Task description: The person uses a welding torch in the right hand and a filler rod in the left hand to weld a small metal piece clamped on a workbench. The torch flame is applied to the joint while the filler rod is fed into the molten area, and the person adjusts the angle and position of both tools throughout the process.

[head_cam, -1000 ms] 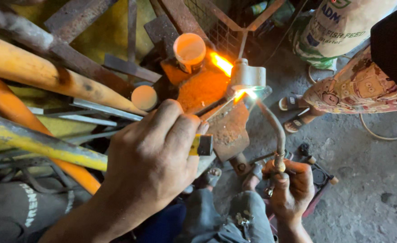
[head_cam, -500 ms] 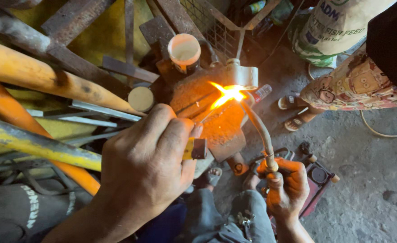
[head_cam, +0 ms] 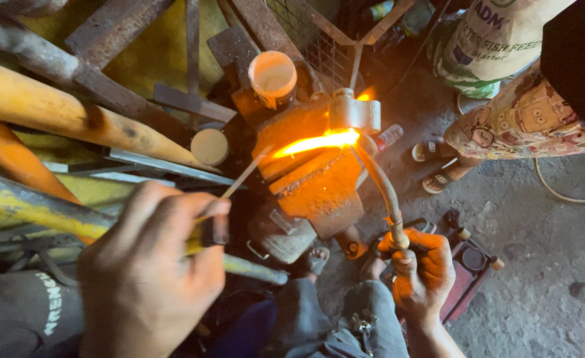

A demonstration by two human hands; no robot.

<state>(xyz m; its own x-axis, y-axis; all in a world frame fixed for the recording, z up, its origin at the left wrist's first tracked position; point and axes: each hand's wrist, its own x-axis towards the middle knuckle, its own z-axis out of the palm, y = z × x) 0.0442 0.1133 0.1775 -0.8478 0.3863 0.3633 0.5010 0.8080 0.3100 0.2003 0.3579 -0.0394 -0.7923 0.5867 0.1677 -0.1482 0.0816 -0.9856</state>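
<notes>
- Here, in the head view, the left hand (head_cam: 150,278) fills the lower left, its fingers curled tight around a small dark holder with a yellow part, from which a thin filler rod (head_cam: 246,174) runs up and to the right.
- The rod's far tip ends near the left end of the flame (head_cam: 319,141); whether it touches the metal cannot be told.
- The right hand (head_cam: 422,272), low and right of centre, is closed in a fist around the lower end of a curved torch tube (head_cam: 382,189).
- The tube arcs up from that hand to the flame, which lies as a bright yellow streak across the orange-lit metal workpiece (head_cam: 309,176).
- A pale metal fitting (head_cam: 353,113) sits just above the right end of the flame, touching the workpiece.
- An orange-rimmed round cup (head_cam: 272,76) stands at the upper left of the workpiece; a smaller round cap (head_cam: 209,147) lies to its lower left.
- Yellow-painted pipes (head_cam: 60,116) and rusty steel bars (head_cam: 113,30) cross the left and top of the frame.
- On the concrete floor (head_cam: 538,265) to the right stands another person's patterned trouser leg (head_cam: 524,122), with a printed sack (head_cam: 498,36) behind it.
- A dark red box (head_cam: 470,278) lies on the floor just beside the right hand.
</notes>
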